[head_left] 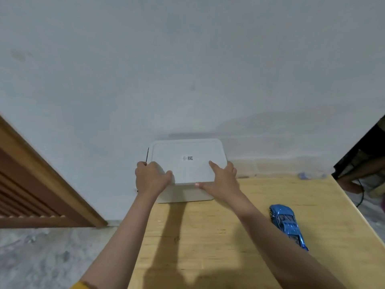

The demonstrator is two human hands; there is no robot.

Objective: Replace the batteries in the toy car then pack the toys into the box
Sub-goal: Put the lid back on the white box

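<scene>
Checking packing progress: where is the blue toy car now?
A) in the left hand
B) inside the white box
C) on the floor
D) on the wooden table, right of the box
D: the blue toy car lies on the wooden table, apart from the lidded white box.

White box point(187, 163), metallic blue car point(288, 225), pale wood table point(229, 236).
</scene>
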